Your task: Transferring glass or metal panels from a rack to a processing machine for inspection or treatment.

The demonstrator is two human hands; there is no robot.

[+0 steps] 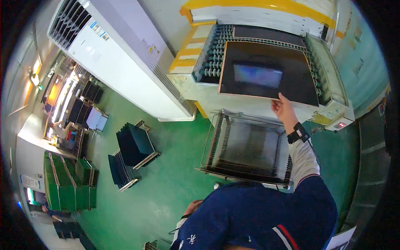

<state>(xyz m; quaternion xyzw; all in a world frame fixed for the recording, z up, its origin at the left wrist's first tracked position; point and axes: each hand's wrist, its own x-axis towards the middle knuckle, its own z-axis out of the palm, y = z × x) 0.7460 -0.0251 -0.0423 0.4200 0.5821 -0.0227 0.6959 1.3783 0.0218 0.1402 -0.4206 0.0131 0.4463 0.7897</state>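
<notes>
A large black rectangular panel with a thin copper-coloured edge lies over the roller conveyor, its near edge sticking out past the machine's front. My right hand pinches that near edge, thumb on top, arm stretched forward. Behind it, a second dark panel rests on the rollers, partly covered by the first. Below the panel stands a slotted rack with toothed side rails and a few thin sheets. Down by my body is my left hand, its fingers mostly hidden by my sleeve and side.
A tall white air conditioner stands left of the machine. On the green floor are two racks of dark panels. Green racks stand farther left, and people work near a lit bench. A control box with a red display sits right.
</notes>
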